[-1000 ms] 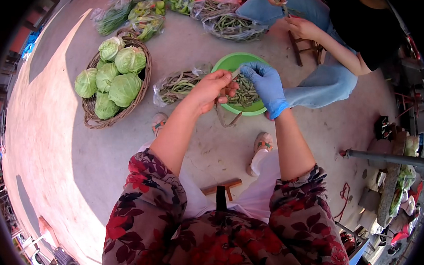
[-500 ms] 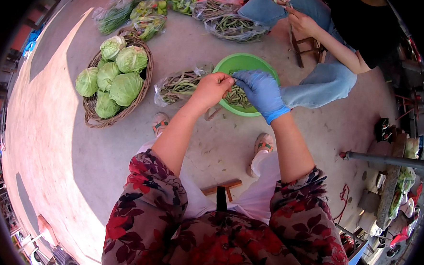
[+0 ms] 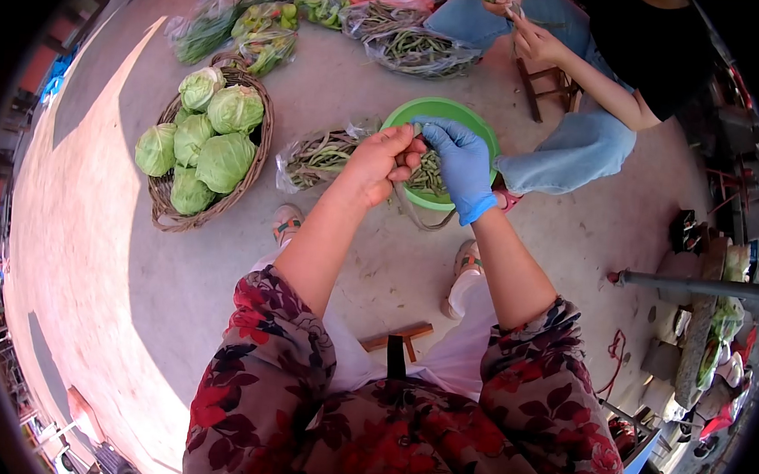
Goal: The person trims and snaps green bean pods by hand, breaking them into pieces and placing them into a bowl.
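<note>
My left hand [image 3: 382, 164], bare, is closed on a long bean [image 3: 421, 220] that hangs below the fingers in a curve. My right hand [image 3: 461, 160], in a blue glove, pinches the upper end of the same bean, close to my left fingertips. Both hands are over the near left part of a green basin [image 3: 488, 129]. Short pieces of bean [image 3: 426, 172] lie in the basin, partly hidden by my hands. Left of it, a clear plastic bag of long beans [image 3: 319, 157] rests on the floor.
A wicker basket [image 3: 263, 136] of cabbages [image 3: 225, 160] stands at the left. Bagged vegetables [image 3: 419, 50] lie at the top. Another person's hands [image 3: 536, 41] hold beans at the upper right, above a wooden stool [image 3: 533, 95]. A metal pole [image 3: 690, 283] juts in from the right.
The gloved right hand drew back over the basin and came in again beside my left fingers. The bean hangs lower and more visibly. The other person's hands have shifted, with a bean showing.
</note>
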A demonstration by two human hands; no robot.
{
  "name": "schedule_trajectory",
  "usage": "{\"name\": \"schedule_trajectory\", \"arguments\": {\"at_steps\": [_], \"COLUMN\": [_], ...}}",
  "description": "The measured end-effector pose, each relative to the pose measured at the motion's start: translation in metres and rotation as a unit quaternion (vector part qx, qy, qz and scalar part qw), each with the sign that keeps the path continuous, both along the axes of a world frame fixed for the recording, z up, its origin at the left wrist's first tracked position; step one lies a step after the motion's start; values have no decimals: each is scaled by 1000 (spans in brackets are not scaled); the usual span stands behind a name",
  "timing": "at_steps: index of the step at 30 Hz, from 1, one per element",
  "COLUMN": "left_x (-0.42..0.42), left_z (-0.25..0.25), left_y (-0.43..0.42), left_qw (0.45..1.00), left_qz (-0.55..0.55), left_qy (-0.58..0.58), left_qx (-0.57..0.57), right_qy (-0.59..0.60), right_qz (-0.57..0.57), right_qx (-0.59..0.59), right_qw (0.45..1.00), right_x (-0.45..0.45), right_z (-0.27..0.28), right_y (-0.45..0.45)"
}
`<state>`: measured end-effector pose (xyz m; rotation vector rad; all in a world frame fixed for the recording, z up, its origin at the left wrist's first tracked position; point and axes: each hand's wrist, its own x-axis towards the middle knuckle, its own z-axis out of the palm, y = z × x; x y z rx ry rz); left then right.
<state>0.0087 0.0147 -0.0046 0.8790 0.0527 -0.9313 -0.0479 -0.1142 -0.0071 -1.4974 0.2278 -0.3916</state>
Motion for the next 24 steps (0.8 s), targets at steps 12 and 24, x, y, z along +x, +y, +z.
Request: {"name": "schedule_trajectory", "arguments": {"at_steps": [12, 24], "left_x": [7, -2], "left_z": [-5, 0], "left_y": [4, -9], "left_qw": [999, 994], "left_qz": [-18, -37], "left_qy": [-12, -5], "left_qx": [49, 106], "right_qy": [-10, -39], "right_qz": [-171, 53], "right_qx": [-264, -457], "right_qw": [949, 887], "right_x": [8, -6], "right_z": [-5, 25], "right_y": [-65, -27]}}
